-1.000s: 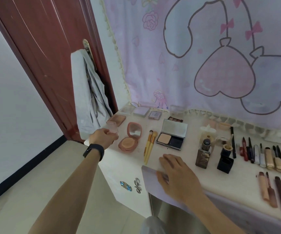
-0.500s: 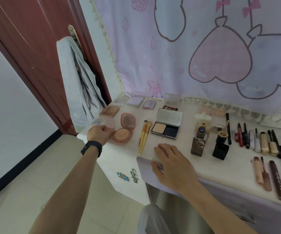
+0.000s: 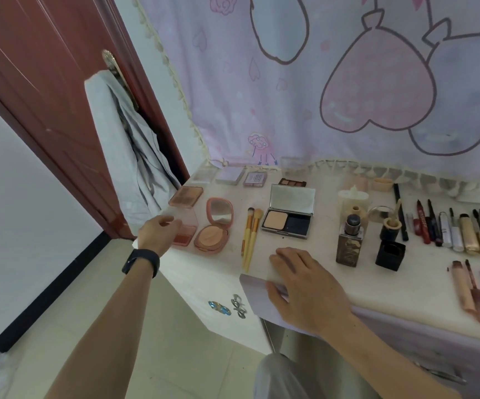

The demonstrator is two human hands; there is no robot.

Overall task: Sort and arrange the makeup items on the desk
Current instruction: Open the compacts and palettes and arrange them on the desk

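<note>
Blush palette (image 3: pixel 186 230) — pinched in left grip (image 3: pixel 158 233), beside round compact (image 3: pixel 213 237).

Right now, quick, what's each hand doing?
Left hand: holding the clear-lidded blush palette.
Right hand: open, flat on the desk.

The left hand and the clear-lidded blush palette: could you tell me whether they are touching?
Touching. The head view shows the left hand gripping the left edge of the clear-lidded blush palette, with no gap.

Smooth black band (image 3: pixel 141 263) on the left wrist, bare forearms (image 3: pixel 103 326), pale grey trousers (image 3: pixel 276 378)
</note>
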